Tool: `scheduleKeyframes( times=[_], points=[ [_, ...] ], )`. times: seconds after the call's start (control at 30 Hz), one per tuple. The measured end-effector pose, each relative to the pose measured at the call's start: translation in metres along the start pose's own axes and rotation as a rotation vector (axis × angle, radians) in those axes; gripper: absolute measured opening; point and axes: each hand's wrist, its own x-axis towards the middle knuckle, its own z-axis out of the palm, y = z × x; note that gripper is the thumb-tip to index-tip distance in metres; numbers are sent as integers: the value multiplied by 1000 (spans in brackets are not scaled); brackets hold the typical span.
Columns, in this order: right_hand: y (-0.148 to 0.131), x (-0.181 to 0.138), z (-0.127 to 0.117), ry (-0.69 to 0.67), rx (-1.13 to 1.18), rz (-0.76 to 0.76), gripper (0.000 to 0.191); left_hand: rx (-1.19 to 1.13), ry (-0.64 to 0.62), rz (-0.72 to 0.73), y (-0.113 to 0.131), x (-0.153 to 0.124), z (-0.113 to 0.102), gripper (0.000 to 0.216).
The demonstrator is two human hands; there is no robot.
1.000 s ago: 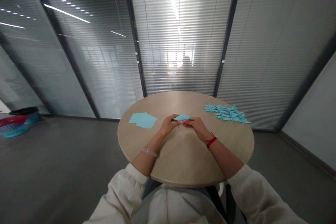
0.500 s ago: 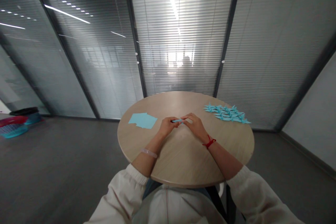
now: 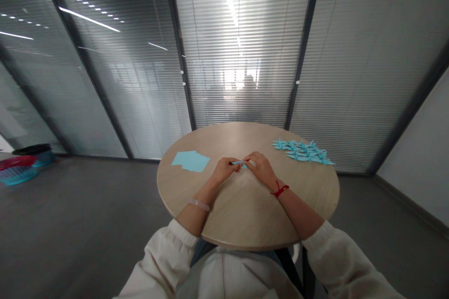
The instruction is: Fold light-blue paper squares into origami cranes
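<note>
A person in a cream-white, long-sleeved jacket (image 3: 159,261) works at a round, pale wood-grain table (image 3: 245,215), 2 bare hands meeting over its middle. Between the fingertips is a small, folded piece of light-blue paper (image 3: 237,162), seen nearly edge-on and partly covered by the fingers; whether it touches the tabletop cannot be told. The left hand (image 3: 224,169) has its thumb and fingers closed to a narrow pinch on the left end of the piece. The right hand (image 3: 260,168), its fingers arched, pinches the opposite end, thumb and fingertips nearly together. A red cord bracelet (image 3: 279,190) circles the right wrist; a pale, translucent bangle (image 3: 199,203) rings the left forearm.

To the left, well apart from the hands, flat, light-blue paper sheets (image 3: 191,161) overlap on the table. At the far right, light-blue folded-paper cranes (image 3: 305,152) stand crowded in rows, too close to count. Beyond rise glass panels with pale slatted blinds (image 3: 242,32). A red-and-blue plastic mesh basket (image 3: 17,175) sits on the grey floor (image 3: 98,205) at far left.
</note>
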Motion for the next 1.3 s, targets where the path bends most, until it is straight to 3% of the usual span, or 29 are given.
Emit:
scheduleKeyframes(
  times=[0.23,0.4,0.6,0.73,0.83,1.0,1.3],
  points=[
    [-2,1,-3,-26,-142,-84,21,-294,-78,-125,6,-1,1,26],
    [-7,1,-6,-77,-272,-159,20,-541,-71,-223,-2,1,4,26],
    [-12,2,-8,-106,-302,-206,30,-738,-38,-260,-9,4,2,27],
    [-14,3,-6,-103,-253,-197,33,-632,2,-232,-11,4,1,41],
    [-14,2,-4,-23,-102,-119,32,-515,63,-144,-9,5,0,44],
    [-9,2,-3,106,198,70,32,-307,123,27,-2,6,-1,30],
    [-8,3,-5,83,350,126,25,-97,203,178,5,-2,-2,20]
  ],
)
